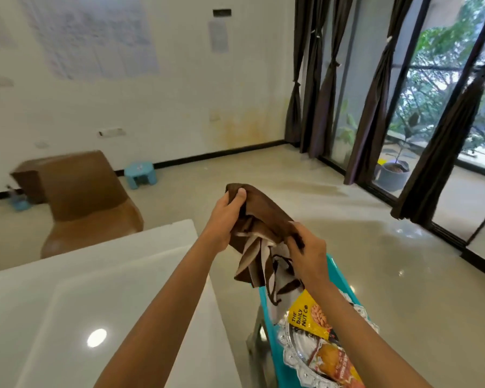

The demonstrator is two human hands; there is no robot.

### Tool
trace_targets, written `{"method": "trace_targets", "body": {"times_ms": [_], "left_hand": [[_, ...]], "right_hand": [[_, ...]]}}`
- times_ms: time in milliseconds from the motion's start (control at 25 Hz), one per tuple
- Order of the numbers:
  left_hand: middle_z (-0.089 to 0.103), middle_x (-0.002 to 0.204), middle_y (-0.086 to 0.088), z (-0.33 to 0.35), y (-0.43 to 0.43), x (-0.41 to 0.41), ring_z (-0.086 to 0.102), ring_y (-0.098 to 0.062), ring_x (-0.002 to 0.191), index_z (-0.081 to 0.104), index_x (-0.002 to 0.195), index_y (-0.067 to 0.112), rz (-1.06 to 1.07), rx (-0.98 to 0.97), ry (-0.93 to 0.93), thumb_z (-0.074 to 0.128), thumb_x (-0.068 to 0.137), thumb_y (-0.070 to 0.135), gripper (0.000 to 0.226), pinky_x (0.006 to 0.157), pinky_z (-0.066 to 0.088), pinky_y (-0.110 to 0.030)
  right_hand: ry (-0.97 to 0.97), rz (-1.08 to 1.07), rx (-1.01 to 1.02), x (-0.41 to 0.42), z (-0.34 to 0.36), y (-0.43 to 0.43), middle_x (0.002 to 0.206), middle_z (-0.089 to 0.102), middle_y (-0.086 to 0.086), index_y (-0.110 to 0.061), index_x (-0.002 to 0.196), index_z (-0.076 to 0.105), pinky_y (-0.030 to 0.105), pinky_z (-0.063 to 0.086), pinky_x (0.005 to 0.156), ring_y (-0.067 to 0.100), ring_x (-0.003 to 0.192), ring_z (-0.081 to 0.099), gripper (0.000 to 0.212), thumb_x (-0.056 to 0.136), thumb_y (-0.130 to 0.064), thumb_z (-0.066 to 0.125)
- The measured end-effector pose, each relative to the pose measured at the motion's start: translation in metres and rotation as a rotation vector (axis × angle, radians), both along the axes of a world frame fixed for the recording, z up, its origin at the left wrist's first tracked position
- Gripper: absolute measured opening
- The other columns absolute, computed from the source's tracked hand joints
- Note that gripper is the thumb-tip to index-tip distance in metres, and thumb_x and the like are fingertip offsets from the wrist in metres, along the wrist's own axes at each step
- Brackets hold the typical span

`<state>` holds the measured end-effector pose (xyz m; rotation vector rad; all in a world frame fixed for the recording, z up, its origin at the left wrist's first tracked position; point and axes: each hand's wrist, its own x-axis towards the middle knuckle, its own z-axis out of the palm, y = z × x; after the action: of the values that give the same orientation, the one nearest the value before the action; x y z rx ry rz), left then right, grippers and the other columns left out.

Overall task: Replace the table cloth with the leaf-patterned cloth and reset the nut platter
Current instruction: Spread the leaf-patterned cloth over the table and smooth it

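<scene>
A brown and cream patterned cloth (259,219), bunched and partly folded, hangs in the air between my hands. My left hand (226,217) grips its upper corner with the thumb on top. My right hand (307,252) pinches its lower right edge. The cloth's loose end dangles over a turquoise stool (263,298). On the stool lies a silver platter (291,357) with a yellow nut packet (310,315) and an orange-red packet (338,365). The white glossy table (109,303) at lower left is bare.
A brown chair (87,203) stands behind the table's far edge. A small blue stool (139,175) sits by the wall. Dark curtains (373,107) and glass doors run along the right, with polished floor (375,247) between them and the stool.
</scene>
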<state>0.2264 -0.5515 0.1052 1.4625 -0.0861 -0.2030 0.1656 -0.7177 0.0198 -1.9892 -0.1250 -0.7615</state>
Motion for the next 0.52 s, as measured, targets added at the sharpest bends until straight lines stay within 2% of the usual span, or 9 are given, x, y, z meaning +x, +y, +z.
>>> {"method": "trace_targets", "body": {"times_ms": [80, 120, 200, 280, 320, 400, 520], "left_hand": [[0.066, 0.107, -0.013, 0.019, 0.039, -0.039, 0.063, -0.03, 0.102, 0.055, 0.119, 0.016, -0.094, -0.107, 0.008, 0.051, 0.091, 0.049, 0.042, 0.091, 0.052, -0.043], [0.063, 0.115, -0.018, 0.027, 0.06, -0.06, 0.06, -0.034, 0.108, 0.051, 0.126, 0.016, -0.156, -0.13, -0.006, 0.055, 0.087, 0.05, 0.052, 0.092, 0.051, -0.044], [0.051, 0.134, -0.017, 0.041, 0.097, -0.095, 0.052, -0.036, 0.12, 0.034, 0.144, 0.025, -0.257, 0.088, -0.099, 0.068, 0.082, 0.04, 0.072, 0.089, 0.05, -0.037], [0.046, 0.14, 0.001, 0.058, 0.139, -0.125, 0.047, -0.018, 0.124, 0.024, 0.147, 0.035, -0.247, 0.428, -0.211, 0.077, 0.077, 0.024, 0.088, 0.094, 0.042, -0.027], [0.045, 0.14, 0.006, 0.064, 0.167, -0.137, 0.044, -0.011, 0.124, 0.025, 0.147, 0.036, -0.21, 0.542, -0.244, 0.077, 0.077, 0.02, 0.089, 0.099, 0.039, -0.028], [0.046, 0.139, 0.006, 0.066, 0.224, -0.159, 0.041, -0.01, 0.125, 0.035, 0.144, 0.032, -0.09, 0.737, -0.218, 0.074, 0.079, 0.018, 0.077, 0.104, 0.035, -0.032], [0.056, 0.118, 0.006, 0.046, 0.311, -0.206, 0.051, -0.014, 0.115, 0.059, 0.126, 0.018, 0.126, 1.029, -0.139, 0.073, 0.08, 0.015, 0.049, 0.092, 0.038, -0.024]], "right_hand": [[0.014, 0.023, 0.135, -0.018, 0.032, 0.039, 0.073, 0.063, -0.013, -0.021, 0.092, 0.064, 0.022, 0.044, 0.062, -0.001, 0.067, 0.058, 0.008, 0.09, -0.021, 0.056], [0.045, 0.04, 0.194, -0.028, 0.047, 0.061, 0.071, 0.063, -0.01, -0.019, 0.087, 0.065, 0.027, 0.045, 0.061, 0.001, 0.066, 0.057, 0.008, 0.091, -0.021, 0.058], [0.166, 0.114, 0.301, -0.043, 0.073, 0.103, 0.077, 0.069, 0.0, -0.014, 0.088, 0.068, 0.037, 0.051, 0.069, 0.015, 0.075, 0.065, 0.017, 0.094, -0.026, 0.057], [0.312, 0.219, 0.428, -0.056, 0.094, 0.142, 0.089, 0.072, 0.006, -0.015, 0.096, 0.069, 0.04, 0.056, 0.078, 0.022, 0.085, 0.068, 0.023, 0.096, -0.031, 0.052], [0.391, 0.276, 0.529, -0.064, 0.104, 0.162, 0.093, 0.073, 0.007, -0.016, 0.1, 0.068, 0.041, 0.056, 0.081, 0.024, 0.089, 0.068, 0.024, 0.096, -0.032, 0.05], [0.551, 0.362, 0.694, -0.076, 0.114, 0.19, 0.101, 0.071, 0.011, -0.014, 0.11, 0.063, 0.041, 0.056, 0.083, 0.027, 0.093, 0.068, 0.025, 0.098, -0.03, 0.048], [0.638, 0.371, 0.621, -0.089, 0.113, 0.225, 0.102, 0.069, 0.012, -0.011, 0.111, 0.062, 0.043, 0.054, 0.086, 0.03, 0.096, 0.066, 0.026, 0.099, -0.027, 0.047]]}}
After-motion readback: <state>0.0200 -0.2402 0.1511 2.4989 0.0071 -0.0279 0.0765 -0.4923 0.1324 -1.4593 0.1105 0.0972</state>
